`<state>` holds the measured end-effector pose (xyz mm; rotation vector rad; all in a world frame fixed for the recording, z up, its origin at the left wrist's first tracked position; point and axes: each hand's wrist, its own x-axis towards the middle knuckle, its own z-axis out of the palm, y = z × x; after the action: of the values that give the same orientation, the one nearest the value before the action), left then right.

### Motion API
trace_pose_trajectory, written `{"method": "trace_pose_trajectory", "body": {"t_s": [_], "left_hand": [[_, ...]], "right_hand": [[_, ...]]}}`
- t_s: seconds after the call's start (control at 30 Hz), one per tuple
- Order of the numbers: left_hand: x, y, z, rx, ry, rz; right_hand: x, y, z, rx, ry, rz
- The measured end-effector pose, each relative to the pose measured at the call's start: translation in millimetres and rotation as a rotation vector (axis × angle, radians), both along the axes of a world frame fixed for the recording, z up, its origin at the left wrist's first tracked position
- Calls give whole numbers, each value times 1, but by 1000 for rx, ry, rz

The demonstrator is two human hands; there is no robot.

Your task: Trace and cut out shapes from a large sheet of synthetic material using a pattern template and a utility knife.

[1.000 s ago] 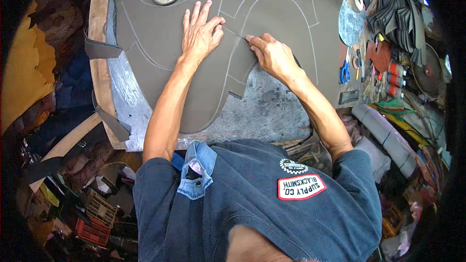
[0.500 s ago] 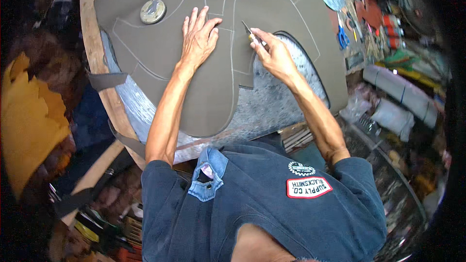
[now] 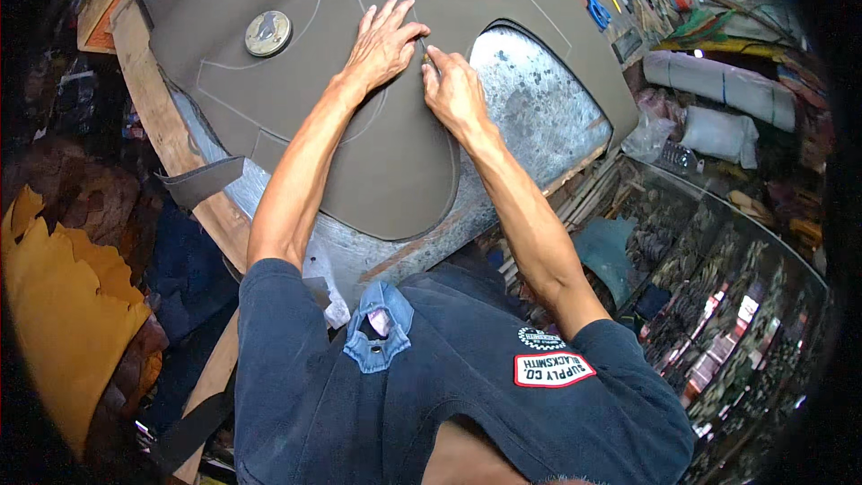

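A large dark grey-brown sheet (image 3: 386, 189), probably leather, lies on a metal-topped table (image 3: 539, 81), with pale pattern lines drawn on it. My left hand (image 3: 386, 43) rests on the sheet, fingers spread, over the drawn lines. Just to its right, my right hand (image 3: 456, 94) is closed around a slim pointed knife (image 3: 424, 47), whose tip meets the sheet beside my left fingers. The fingers hide most of its handle. At the upper left of the sheet sits a round metal weight (image 3: 268, 33). Bare metal shows through a rounded cut-out right of my right hand.
Blue scissors (image 3: 597, 12) and other tools lie at the upper right. Pale rolls (image 3: 718, 85) stand beyond the table's right side. A wooden rail (image 3: 157, 108) borders its left edge. A yellow hide (image 3: 67, 305) hangs at the far left; a rack of dark strips (image 3: 718, 305) is at lower right.
My right hand has moved left with the knife, close beside my left hand, bringing the tip down to the sheet. The whole view has shifted and turned slightly.
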<state>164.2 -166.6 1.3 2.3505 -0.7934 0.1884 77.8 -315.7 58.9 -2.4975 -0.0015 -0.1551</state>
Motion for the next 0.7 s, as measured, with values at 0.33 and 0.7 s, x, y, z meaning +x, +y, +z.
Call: {"method": "trace_pose_trajectory", "body": {"t_s": [0.33, 0.7], "left_hand": [[3, -6, -5, 114, -35, -9], [3, -5, -9, 185, -110, -5]], "right_hand": [[-1, -10, 2, -25, 36, 61], [-116, -25, 25, 34, 105, -10]]}}
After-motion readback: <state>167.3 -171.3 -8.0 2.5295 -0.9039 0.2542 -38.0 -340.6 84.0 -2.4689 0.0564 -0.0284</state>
